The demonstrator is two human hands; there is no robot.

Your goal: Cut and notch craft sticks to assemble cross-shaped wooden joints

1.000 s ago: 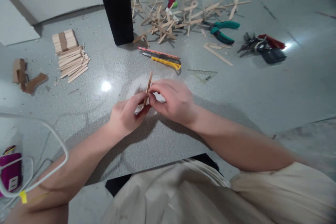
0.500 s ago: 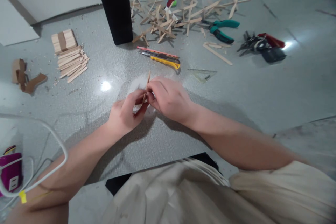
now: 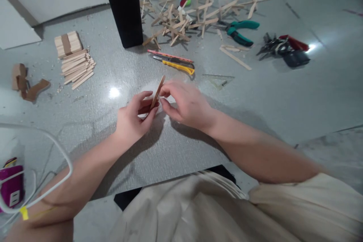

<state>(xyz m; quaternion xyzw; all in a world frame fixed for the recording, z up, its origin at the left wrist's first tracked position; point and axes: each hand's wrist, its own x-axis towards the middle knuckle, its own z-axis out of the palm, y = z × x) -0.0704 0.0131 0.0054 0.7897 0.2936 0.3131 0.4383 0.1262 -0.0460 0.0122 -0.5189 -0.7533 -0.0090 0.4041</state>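
Observation:
My left hand holds a wooden stick between thumb and fingers, tilted with its upper end toward the back right. Just right of the stick is my right hand, its thumb and forefinger apart; nothing can be made out between them. Whether a right fingertip touches the stick is unclear. Behind the hands lie a yellow utility knife and a thin red-and-black strip. A clear set square is to the right of them.
Crossed sticks spread across the back beside a black upright block. Teal-handled pliers and keys lie at the right. Stacked sticks, brown paper and a white cable are at the left.
My right thumb and forefinger have parted and drawn slightly back from the stick. The stick has turned in my left hand and shows more of its length.

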